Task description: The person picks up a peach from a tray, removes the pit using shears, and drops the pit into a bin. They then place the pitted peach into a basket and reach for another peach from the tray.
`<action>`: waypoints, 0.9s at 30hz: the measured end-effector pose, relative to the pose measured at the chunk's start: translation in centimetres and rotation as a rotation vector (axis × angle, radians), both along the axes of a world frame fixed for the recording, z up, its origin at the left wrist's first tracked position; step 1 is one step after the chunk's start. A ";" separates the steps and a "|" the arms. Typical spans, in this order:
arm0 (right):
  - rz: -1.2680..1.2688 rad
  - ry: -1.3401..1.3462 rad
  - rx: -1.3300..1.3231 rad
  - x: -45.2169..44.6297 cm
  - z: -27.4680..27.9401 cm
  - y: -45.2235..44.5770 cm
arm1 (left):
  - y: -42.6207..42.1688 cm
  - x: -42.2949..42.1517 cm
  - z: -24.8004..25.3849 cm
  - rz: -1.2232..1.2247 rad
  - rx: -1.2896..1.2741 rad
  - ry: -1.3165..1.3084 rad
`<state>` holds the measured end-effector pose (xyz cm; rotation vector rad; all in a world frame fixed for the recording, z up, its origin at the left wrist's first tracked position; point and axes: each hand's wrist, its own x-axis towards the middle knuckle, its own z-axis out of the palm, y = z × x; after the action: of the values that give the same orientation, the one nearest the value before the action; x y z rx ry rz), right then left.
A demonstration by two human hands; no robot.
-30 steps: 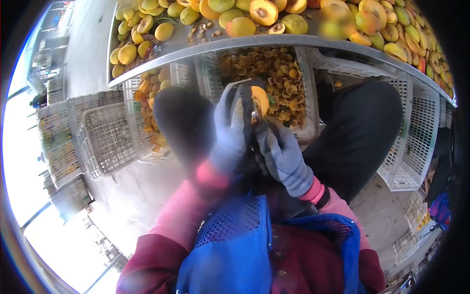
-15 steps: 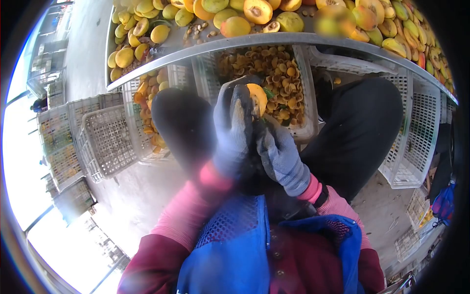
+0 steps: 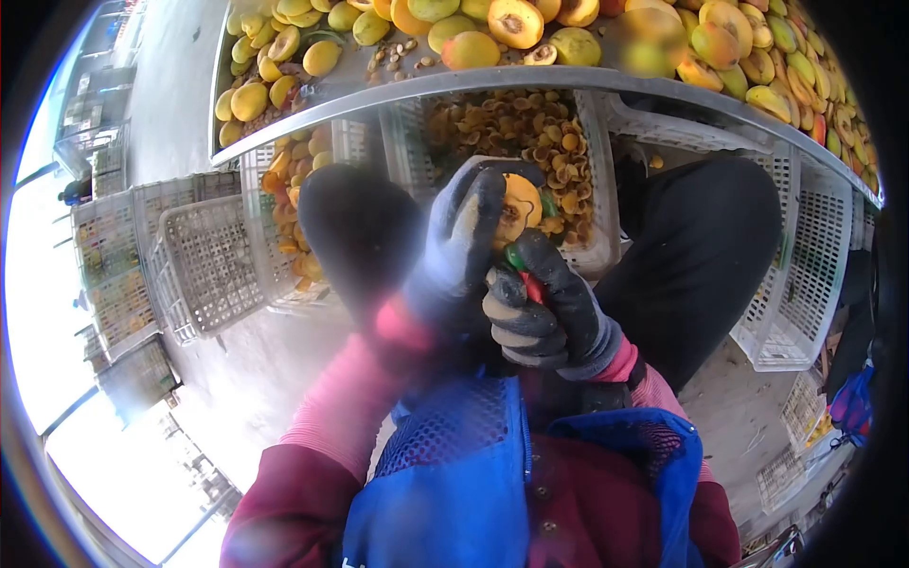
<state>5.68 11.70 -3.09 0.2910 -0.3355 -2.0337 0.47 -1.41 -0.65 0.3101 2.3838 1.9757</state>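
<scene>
My left hand (image 3: 462, 227), in a grey and black glove, is closed round a halved yellow peach (image 3: 519, 204) with its cut face showing and a brown hollow in the middle. My right hand (image 3: 559, 317), gloved alike, has its fingers wrapped round a small tool with a red and green handle (image 3: 533, 287). The handle's green end is close under the peach half. The tool's working end is hard to make out. Both hands are in front of my body, between my knees.
A metal-edged table (image 3: 436, 85) bears many whole and halved peaches, with loose stones among them. Under it, a white crate (image 3: 600, 180) holds small cut fruit pieces. More plastic crates stand at the left (image 3: 213, 265) and right (image 3: 805, 275).
My right hand has turned and drawn slightly down, bringing the red and green handle into view. The peach half now shows its cut face more fully.
</scene>
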 end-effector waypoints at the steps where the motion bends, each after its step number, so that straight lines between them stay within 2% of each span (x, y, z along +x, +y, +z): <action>1: -0.005 -0.028 -0.072 0.1 -0.3 -0.2 | 0.0 0.3 0.5 0.005 0.139 -0.312; 3: -0.013 -0.089 -0.217 0.3 -0.7 -0.7 | 0.5 1.1 0.0 0.116 0.345 -0.415; 6: -0.138 0.095 -0.337 0.3 -0.9 -1.1 | 0.8 2.0 0.2 0.273 0.453 -0.530; 8: -0.138 0.089 -0.239 0.0 -0.9 -0.9 | 0.1 3.2 -2.4 0.406 0.152 -0.284; 10: -0.156 -0.004 -0.158 0.2 -1.9 -0.6 | -1.1 2.8 -1.5 0.548 0.366 -0.388; 11: -0.158 -0.097 -0.128 0.9 -3.9 -0.9 | -3.2 2.3 0.0 0.629 0.734 -0.617; 12: -0.154 -0.189 -0.102 1.4 -5.6 -1.1 | -4.8 2.0 0.3 0.662 0.139 -0.195; 14: -0.086 -0.141 -0.084 0.7 -6.1 -1.0 | -12.5 1.0 -0.1 0.661 -0.865 0.404; 15: -0.066 -0.118 -0.026 0.5 -5.6 -0.8 | -15.8 -0.3 2.0 0.602 -0.519 0.192; 18: 0.018 -0.152 0.203 0.0 -4.8 -0.8 | -19.6 -2.0 2.6 0.610 -1.554 -0.141; 20: 0.058 -0.164 0.377 -0.5 -4.5 -1.4 | -13.6 -4.9 4.7 0.602 -1.046 -0.116; 21: 0.067 -0.110 0.289 -0.7 -5.2 -1.6 | -10.4 -6.1 4.6 0.595 -1.001 -0.067; 22: 0.079 -0.088 0.407 -1.1 -4.6 -1.7 | -7.8 -7.9 4.4 0.470 -1.076 -0.091; 25: 0.066 -0.019 0.735 -2.1 -2.9 -1.3 | -3.0 -13.6 1.5 0.146 -1.361 0.117; 27: 0.003 0.040 0.911 -2.2 -3.2 -0.6 | -1.0 -17.6 0.5 -0.025 -1.513 -0.071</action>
<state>3.43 11.09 -6.29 0.7947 0.6462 -2.0687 -17.15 -2.46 -0.18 0.1482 2.9096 -0.1807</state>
